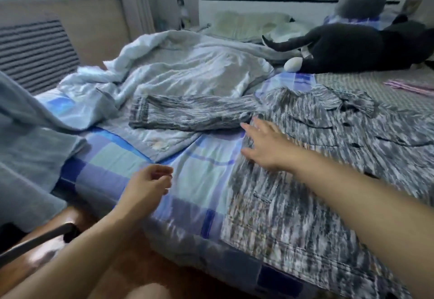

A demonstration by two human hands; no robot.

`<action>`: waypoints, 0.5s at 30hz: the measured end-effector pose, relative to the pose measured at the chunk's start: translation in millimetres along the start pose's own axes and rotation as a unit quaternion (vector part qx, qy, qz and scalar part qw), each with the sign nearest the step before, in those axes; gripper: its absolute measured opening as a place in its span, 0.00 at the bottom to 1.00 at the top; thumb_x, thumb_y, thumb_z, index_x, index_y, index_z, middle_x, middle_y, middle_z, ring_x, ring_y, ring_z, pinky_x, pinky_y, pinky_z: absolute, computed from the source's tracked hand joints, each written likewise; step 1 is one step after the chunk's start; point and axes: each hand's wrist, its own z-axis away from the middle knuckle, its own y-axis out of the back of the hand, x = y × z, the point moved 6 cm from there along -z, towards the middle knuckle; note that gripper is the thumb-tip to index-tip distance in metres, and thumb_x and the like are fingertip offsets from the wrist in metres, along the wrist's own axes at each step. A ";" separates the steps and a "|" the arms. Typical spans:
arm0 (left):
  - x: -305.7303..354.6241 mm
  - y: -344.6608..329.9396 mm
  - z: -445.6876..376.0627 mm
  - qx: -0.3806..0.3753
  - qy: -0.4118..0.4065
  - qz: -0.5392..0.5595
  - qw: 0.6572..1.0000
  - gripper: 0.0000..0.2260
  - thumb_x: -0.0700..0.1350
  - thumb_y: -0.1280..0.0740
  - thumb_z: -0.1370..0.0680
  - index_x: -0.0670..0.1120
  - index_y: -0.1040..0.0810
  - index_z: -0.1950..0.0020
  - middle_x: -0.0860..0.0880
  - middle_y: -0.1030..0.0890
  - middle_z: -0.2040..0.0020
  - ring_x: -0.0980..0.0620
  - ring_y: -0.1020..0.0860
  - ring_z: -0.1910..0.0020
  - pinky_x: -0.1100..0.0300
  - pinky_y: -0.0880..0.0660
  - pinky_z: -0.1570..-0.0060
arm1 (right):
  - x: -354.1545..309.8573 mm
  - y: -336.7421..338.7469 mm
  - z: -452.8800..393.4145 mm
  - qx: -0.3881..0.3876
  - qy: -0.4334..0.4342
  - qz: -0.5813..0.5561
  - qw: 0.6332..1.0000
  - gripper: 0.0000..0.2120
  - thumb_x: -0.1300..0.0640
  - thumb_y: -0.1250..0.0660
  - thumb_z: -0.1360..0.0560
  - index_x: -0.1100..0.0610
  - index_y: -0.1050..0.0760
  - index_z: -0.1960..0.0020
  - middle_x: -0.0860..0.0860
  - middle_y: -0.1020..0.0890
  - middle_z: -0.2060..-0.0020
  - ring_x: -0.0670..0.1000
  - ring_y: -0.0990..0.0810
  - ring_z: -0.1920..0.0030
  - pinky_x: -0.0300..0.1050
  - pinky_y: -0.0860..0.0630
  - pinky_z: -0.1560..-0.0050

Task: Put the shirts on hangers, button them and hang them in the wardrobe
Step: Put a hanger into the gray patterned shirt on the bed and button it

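The right hand (263,144) rests flat on the blurred grey shirt (328,134), apparently touching; left hand (148,186) hangs loosely curled.

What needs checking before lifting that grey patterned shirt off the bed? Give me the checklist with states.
1. Shirt spread flat on bed: ok.
2. Right hand on shirt, fingers straight: ok.
3. Left hand free, holding nothing: ok.
4. Sleeve clear of quilt: not ok, lies on it.
5. Hanger within reach: cannot tell.
6. Cat off the shirt: ok.
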 end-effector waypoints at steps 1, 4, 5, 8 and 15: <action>-5.5 10.1 -11.6 0.025 0.015 0.014 0.999 0.07 0.34 0.35 0.20 0.42 0.19 0.46 0.45 0.17 0.60 0.45 0.20 0.59 0.49 0.22 0.50 | 4.3 -4.8 -21.6 0.018 -0.014 0.015 1.000 0.37 0.38 0.42 0.18 0.42 0.58 0.18 0.48 0.60 0.18 0.58 0.60 0.19 0.61 0.53 0.20; -1.8 28.7 -50.4 0.082 0.040 0.115 0.989 0.06 0.33 0.37 0.18 0.38 0.23 0.45 0.42 0.23 0.60 0.45 0.24 0.60 0.54 0.24 0.60 | 29.3 -34.0 -55.5 0.038 -0.082 0.002 0.996 0.36 0.35 0.47 0.18 0.42 0.63 0.18 0.47 0.64 0.19 0.58 0.62 0.19 0.63 0.57 0.20; 5.8 29.9 -64.2 0.095 0.051 0.176 0.978 0.05 0.33 0.39 0.18 0.39 0.24 0.45 0.42 0.25 0.58 0.44 0.24 0.59 0.58 0.24 0.60 | 37.0 -49.5 -57.5 0.034 -0.100 0.000 0.994 0.35 0.35 0.51 0.18 0.42 0.65 0.19 0.47 0.66 0.19 0.59 0.62 0.19 0.65 0.60 0.21; 19.6 16.2 -126.3 0.097 0.081 0.321 0.939 0.06 0.35 0.39 0.17 0.41 0.27 0.42 0.43 0.24 0.52 0.45 0.19 0.53 0.58 0.20 0.54 | 48.5 -77.9 -54.7 0.045 -0.117 0.024 0.992 0.31 0.36 0.57 0.17 0.41 0.67 0.20 0.46 0.67 0.21 0.58 0.62 0.19 0.60 0.67 0.29; -8.3 -1.2 -232.1 0.157 0.181 0.366 0.899 0.09 0.36 0.37 0.22 0.42 0.23 0.43 0.41 0.18 0.52 0.47 0.17 0.57 0.57 0.20 0.72 | 54.0 -79.5 -59.9 0.071 -0.108 0.021 0.991 0.31 0.35 0.57 0.18 0.40 0.65 0.19 0.44 0.66 0.20 0.55 0.62 0.19 0.56 0.65 0.28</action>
